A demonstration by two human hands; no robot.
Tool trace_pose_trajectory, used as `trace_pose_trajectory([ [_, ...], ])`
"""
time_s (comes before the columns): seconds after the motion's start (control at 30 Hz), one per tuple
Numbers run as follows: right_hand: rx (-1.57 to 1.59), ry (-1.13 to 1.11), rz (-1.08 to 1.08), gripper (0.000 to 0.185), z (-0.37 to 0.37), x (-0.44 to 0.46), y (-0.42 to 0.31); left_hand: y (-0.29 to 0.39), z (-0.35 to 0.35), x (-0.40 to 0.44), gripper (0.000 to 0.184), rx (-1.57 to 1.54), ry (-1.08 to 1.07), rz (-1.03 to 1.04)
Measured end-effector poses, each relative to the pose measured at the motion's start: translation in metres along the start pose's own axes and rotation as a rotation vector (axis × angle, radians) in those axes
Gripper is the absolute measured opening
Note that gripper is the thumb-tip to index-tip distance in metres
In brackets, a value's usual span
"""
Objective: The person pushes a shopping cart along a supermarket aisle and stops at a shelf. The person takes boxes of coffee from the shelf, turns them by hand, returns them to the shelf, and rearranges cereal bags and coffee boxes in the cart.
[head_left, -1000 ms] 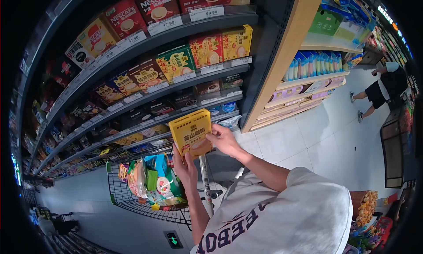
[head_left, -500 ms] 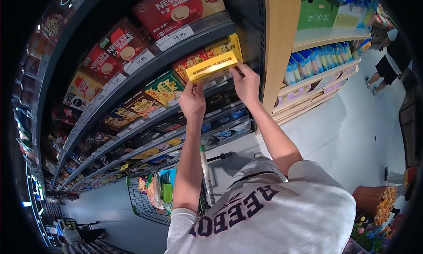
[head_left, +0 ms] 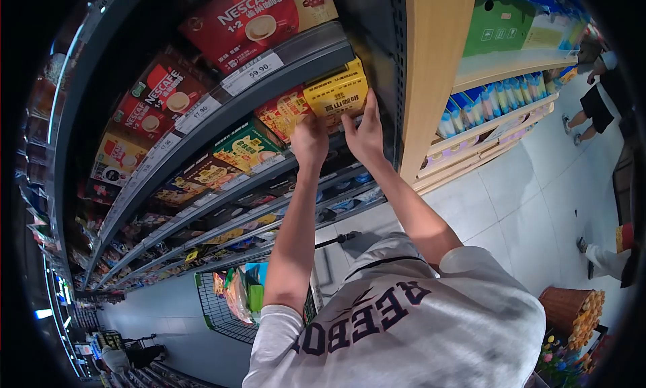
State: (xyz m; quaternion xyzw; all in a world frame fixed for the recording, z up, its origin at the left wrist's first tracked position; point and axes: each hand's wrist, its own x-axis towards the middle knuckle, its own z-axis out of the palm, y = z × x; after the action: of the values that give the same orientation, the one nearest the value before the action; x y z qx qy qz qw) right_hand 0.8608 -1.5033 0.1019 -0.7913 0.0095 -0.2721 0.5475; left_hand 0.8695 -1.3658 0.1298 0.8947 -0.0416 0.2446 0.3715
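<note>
At 7 o'clock of the view we see the shopping cart (head_left: 200, 299); at 10, the green box (head_left: 243, 148) on the shelf; at 11, the red-and-yellow box (head_left: 286, 111). Just before 12, the left hand (head_left: 310, 142) is curled at the lower left corner of the yellow box (head_left: 341, 98); whether it pinches, we cannot tell. That box, at 12, has turned from narrow side to broad face and now stands at the row's level; we judge the shelf may share its weight. Between 1 and 2, the right hand (head_left: 365, 137) is partly spread, its forefinger along the box's right edge.
</note>
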Motion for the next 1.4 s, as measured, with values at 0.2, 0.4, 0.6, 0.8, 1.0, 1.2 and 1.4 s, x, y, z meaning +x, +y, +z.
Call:
trace_pose_trajectory([
  [0.2, 0.006, -0.039, -0.064, 0.084, 0.006, -0.030, 0.004, 0.007, 0.006, 0.006, 0.021, 0.025, 0.019, -0.002],
  [0.4, 0.034, -0.120, -0.021, 0.083, 0.003, -0.030, 0.009, 0.006, 0.011, 0.006, 0.022, 0.018, 0.065, 0.024],
  [0.6, 0.004, -0.135, 0.007, 0.080, 0.000, -0.025, 0.012, 0.008, 0.011, -0.001, 0.018, -0.021, 0.054, 0.000],
  [0.8, 0.021, -0.095, -0.018, 0.072, 0.001, -0.027, 0.017, 0.004, 0.009, -0.010, 0.026, -0.167, -0.058, -0.037],
  [1.0, 0.083, -0.029, -0.079, 0.055, 0.006, -0.054, 0.030, 0.004, 0.001, -0.049, 0.040, -0.159, 0.051, -0.065],
  [1.2, 0.274, -0.593, 0.231, 0.029, 0.024, -0.138, 0.066, -0.046, -0.055, -0.181, 0.043, 0.000, 0.245, -0.170],
  [1.4, 0.246, -1.249, 0.174, 0.018, 0.045, -0.199, 0.040, -0.072, -0.133, -0.394, 0.038, 0.523, 0.345, -0.719],
])
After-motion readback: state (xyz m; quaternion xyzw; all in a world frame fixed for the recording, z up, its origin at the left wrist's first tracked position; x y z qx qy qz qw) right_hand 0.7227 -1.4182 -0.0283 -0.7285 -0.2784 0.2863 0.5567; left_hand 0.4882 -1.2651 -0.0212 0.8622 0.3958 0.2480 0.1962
